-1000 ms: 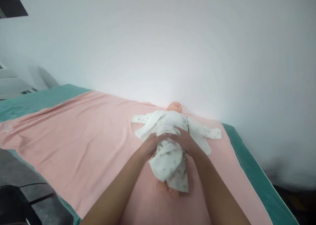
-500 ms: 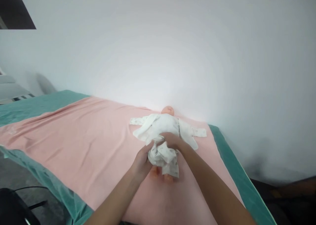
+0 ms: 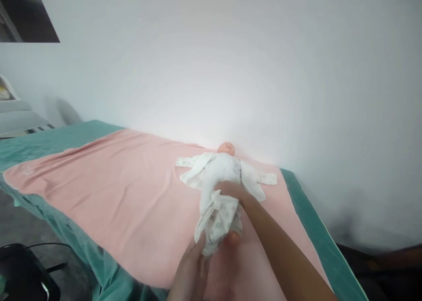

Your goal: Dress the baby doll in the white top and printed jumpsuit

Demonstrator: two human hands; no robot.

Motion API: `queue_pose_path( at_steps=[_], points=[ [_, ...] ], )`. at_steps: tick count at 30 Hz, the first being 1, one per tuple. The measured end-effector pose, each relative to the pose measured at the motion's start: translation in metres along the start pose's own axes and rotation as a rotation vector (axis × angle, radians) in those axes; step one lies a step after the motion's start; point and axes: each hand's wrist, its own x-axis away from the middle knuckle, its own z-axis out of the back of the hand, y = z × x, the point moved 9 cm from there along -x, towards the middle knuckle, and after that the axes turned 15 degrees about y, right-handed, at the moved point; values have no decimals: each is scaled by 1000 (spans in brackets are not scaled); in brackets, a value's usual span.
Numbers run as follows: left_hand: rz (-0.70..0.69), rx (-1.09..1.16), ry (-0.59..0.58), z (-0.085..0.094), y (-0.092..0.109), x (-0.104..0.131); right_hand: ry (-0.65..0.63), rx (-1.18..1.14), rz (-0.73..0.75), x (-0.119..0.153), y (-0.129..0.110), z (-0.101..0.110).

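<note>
Left hand (image 3: pixel 193 266): lower centre, fingers pinching the garment (image 3: pixel 216 219) hem.
Right hand (image 3: pixel 231 191): gripping bunched cloth at the doll (image 3: pixel 224 169) waist.
Tip: best pulled evenly, doll foot (image 3: pixel 234 238) kept free.

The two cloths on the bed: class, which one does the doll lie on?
The pink cloth. The doll lies on it by the wall, while the green cloth lies underneath, showing only around its edges.

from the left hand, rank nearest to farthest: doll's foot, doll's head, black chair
1. Doll's foot: just right of the left hand, under the bunched garment.
2. Doll's head: far end, by the wall.
3. Black chair: lower left, off the bed.
</note>
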Motion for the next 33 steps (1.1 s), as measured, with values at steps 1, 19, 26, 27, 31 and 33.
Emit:
queue_pose_path(
  at_steps=[1, 19, 26, 27, 31, 33],
  points=[
    [-13, -51, 41, 11, 1, 0, -45, 79, 38, 2, -1, -5],
    [-185, -528, -9, 29, 52, -37, -148, 71, 61, 10, 2, -12],
    [-706, -831, -35, 3, 91, -55, -168, 15, 13, 8, 14, -13],
    [-757, -833, -25, 0, 97, -61, -161, 14, 7, 9, 15, -12],
    [-937, -985, -6, -16, 115, -93, -138, -14, -69, 12, 17, -8],
    [-1010, -1128, 16, -23, 120, -113, -125, -38, -108, 13, 17, -6]
  ],
)
